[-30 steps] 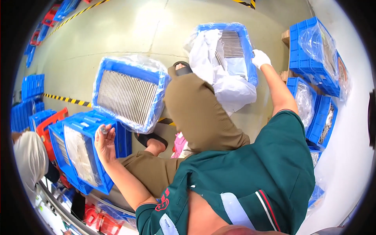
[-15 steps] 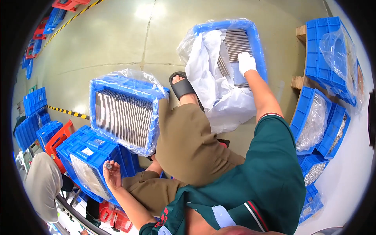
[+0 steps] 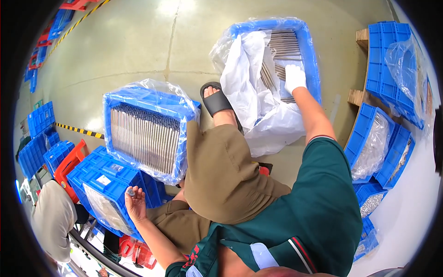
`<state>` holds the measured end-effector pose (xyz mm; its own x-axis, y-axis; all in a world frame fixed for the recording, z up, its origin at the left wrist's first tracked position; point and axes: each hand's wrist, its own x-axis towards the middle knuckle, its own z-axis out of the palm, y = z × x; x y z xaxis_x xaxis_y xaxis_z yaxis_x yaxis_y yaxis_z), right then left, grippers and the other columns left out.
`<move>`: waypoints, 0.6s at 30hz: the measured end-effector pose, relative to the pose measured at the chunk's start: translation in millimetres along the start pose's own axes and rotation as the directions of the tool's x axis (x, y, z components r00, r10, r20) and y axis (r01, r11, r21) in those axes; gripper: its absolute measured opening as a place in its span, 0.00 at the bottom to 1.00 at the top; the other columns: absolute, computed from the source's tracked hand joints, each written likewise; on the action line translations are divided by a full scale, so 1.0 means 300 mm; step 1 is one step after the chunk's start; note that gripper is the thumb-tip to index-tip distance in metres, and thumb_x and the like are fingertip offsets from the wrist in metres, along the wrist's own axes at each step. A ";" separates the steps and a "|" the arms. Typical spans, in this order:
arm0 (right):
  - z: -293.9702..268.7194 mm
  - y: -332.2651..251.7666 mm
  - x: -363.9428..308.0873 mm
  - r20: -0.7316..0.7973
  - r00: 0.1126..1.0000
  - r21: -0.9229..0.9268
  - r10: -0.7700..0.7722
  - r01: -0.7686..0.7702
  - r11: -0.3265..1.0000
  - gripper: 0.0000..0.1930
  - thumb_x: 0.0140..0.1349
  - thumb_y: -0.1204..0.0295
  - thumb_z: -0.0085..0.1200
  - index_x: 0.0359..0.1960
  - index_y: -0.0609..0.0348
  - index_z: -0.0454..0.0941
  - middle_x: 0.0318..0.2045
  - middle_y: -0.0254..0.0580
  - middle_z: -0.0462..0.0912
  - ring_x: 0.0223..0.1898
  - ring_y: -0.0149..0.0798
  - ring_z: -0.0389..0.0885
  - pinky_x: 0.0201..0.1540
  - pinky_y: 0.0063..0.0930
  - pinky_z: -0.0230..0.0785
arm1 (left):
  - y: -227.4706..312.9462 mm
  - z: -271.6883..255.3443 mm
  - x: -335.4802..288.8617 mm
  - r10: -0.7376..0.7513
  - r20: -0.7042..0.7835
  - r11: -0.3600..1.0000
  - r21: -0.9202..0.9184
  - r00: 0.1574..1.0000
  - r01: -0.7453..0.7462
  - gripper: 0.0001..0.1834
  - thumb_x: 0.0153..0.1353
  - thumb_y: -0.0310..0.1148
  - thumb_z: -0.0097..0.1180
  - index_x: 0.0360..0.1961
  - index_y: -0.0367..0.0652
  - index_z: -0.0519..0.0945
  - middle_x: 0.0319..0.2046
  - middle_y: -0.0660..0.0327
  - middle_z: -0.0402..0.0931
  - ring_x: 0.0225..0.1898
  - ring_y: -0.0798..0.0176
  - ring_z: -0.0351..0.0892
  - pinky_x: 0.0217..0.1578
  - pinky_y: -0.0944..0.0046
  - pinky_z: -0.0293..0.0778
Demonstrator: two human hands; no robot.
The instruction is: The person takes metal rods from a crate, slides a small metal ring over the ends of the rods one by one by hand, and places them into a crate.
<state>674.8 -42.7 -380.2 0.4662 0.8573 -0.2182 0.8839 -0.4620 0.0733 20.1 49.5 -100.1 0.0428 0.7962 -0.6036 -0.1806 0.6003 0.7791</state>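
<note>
My right hand (image 3: 295, 78), in a white glove, is closed on a small bunch of metal rods (image 3: 280, 71) whose ends stick out to its left. It is over a blue crate (image 3: 314, 69) lined with clear plastic and white sheeting (image 3: 240, 69). More rods (image 3: 284, 45) lie in rows at the crate's far end, and a few lie slanted beside the sheeting. My bare left hand (image 3: 135, 206) is raised at the lower left, fingers curled round a grey cylindrical thing (image 3: 131, 192) seen end-on; its length is hidden.
Left of my knee, a second plastic-lined blue crate (image 3: 107, 124) holds a dense row of rods (image 3: 143, 138). Closed blue boxes (image 3: 108, 177) stand beside my left hand. Stacked blue crates (image 3: 387, 69) line the right wall. Another person's leg (image 3: 53, 221) shows at the lower left.
My right hand has drawn slightly nearer, and a small bunch of rods now sits apart from the far row, in its grip. My left hand has barely shifted.
</note>
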 end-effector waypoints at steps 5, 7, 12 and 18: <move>0.065 -0.024 -0.075 0.100 0.984 0.151 0.146 -0.160 0.975 0.07 0.51 0.70 0.48 0.30 0.56 0.76 0.31 0.49 0.80 0.36 0.50 0.79 0.39 0.42 0.71 | -0.012 0.002 0.008 -0.017 -0.042 1.000 -0.008 0.999 0.016 0.17 0.61 0.40 0.52 0.46 0.41 0.73 0.41 0.56 0.78 0.40 0.59 0.78 0.43 0.61 0.73; 0.021 -0.050 -0.092 0.279 0.943 0.201 0.182 -0.243 0.949 0.09 0.52 0.71 0.46 0.32 0.57 0.77 0.32 0.51 0.80 0.37 0.52 0.80 0.41 0.42 0.71 | -0.009 0.001 0.000 0.012 -0.049 1.000 -0.019 0.999 -0.013 0.17 0.61 0.40 0.51 0.46 0.41 0.73 0.40 0.55 0.78 0.40 0.59 0.78 0.43 0.61 0.73; -0.088 0.033 -0.062 0.451 0.886 0.186 0.105 -0.208 0.960 0.13 0.54 0.70 0.43 0.38 0.59 0.76 0.37 0.57 0.79 0.42 0.54 0.78 0.45 0.42 0.70 | 0.014 0.018 -0.010 0.072 0.026 0.995 -0.066 0.997 -0.070 0.17 0.61 0.40 0.51 0.46 0.40 0.73 0.41 0.55 0.77 0.39 0.59 0.78 0.43 0.61 0.73; -0.337 0.106 0.004 0.432 0.892 -0.024 0.134 -0.137 0.990 0.15 0.57 0.70 0.40 0.40 0.58 0.78 0.41 0.52 0.79 0.44 0.51 0.78 0.46 0.40 0.70 | 0.040 0.080 -0.046 0.183 0.101 0.982 -0.062 0.978 -0.177 0.17 0.61 0.39 0.51 0.46 0.38 0.71 0.38 0.54 0.77 0.39 0.59 0.78 0.44 0.61 0.72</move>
<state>707.5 -33.4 -279.7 0.5176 0.6044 -0.6056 0.8122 -0.5697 0.1256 41.0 47.4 -78.3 0.1078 0.8960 -0.4308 -0.2460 0.4438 0.8617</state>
